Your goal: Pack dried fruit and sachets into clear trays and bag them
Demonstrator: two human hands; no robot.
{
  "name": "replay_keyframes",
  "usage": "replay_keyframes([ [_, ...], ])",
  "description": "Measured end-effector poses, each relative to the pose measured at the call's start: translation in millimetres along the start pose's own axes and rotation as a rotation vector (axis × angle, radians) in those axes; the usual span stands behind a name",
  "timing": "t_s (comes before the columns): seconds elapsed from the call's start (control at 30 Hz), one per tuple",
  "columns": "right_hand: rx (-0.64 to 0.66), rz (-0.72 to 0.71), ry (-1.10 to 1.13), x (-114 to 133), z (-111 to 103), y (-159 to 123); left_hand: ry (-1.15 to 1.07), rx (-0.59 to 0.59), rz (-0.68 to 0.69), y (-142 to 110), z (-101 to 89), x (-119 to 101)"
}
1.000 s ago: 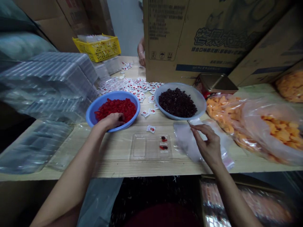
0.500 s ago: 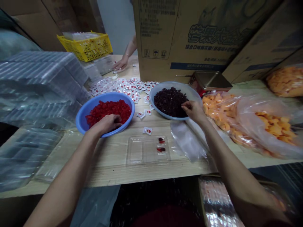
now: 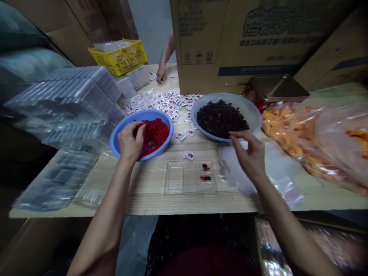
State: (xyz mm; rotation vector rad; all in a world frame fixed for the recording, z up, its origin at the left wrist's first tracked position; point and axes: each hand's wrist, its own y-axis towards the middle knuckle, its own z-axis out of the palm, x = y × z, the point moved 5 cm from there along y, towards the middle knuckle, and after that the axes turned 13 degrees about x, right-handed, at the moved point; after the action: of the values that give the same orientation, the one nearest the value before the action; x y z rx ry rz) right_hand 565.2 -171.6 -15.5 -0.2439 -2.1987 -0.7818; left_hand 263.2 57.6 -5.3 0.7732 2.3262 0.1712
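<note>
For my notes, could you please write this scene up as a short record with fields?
Left hand: fingers among red dried fruit in a blue basin
Right hand: by the rim of a grey-blue bowl of dark dried fruit, above a clear plastic bag
Things: clear plastic tray holding red and dark pieces
Rest: red-and-white sachets; stacked clear trays; yellow crate; co-worker's hand

Dim, flat light over the counter (image 3: 149, 199) here, only soft shadows, and there's glare streaking the stacked plastic trays (image 3: 66, 99)! The wide lens bows the cardboard cartons (image 3: 244, 38) at the edges, the bottom corners fall dark, and the right hand (image 3: 248, 155) blurs slightly.
</note>
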Motion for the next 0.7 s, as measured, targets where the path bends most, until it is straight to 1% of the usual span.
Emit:
replay_keyframes([
  [0.03,0.035,0.024,0.065,15,3,-16,-0.050,-0.009,0.039,-14,1.1,-20],
  [0.07,0.088,0.053,0.133,28,8,-32,-0.111,0.077,0.103,-30,9.0,-44],
  [0.13,0.216,0.105,0.262,46,21,-65,-0.217,0.373,0.235,-68,37.4,-95],
  [0.17,0.275,0.123,0.311,52,27,-80,-0.262,0.525,0.283,-89,54.2,-118],
  [0.2,0.309,0.136,0.344,54,33,-93,-0.305,0.606,0.315,-108,68.4,-135],
  [0.23,0.317,0.146,0.361,54,37,-104,-0.354,0.667,0.334,-124,81.8,-148],
  [0.27,0.306,0.153,0.365,52,40,-113,-0.394,0.703,0.332,-136,93.6,-155],
  [0.3,0.281,0.157,0.358,48,42,-120,-0.427,0.716,0.314,-145,103.3,-158],
  [0.37,0.237,0.166,0.338,38,45,-128,-0.466,0.705,0.239,-155,116.8,-152],
  [0.43,0.243,0.158,0.310,29,49,-130,-0.477,0.661,0.150,-159,122.8,-141],
  [0.5,0.279,0.132,0.268,25,54,-131,-0.476,0.615,0.094,-162,124.3,-132],
  [0.57,0.324,0.094,0.209,23,59,-131,-0.443,0.570,0.105,-165,123.6,-128],
  [0.63,0.355,0.059,0.142,24,61,-132,-0.368,0.514,0.165,-166,121.7,-127],
  [0.7,0.357,0.042,0.098,25,60,-133,-0.298,0.466,0.222,-165,120.1,-126],
])
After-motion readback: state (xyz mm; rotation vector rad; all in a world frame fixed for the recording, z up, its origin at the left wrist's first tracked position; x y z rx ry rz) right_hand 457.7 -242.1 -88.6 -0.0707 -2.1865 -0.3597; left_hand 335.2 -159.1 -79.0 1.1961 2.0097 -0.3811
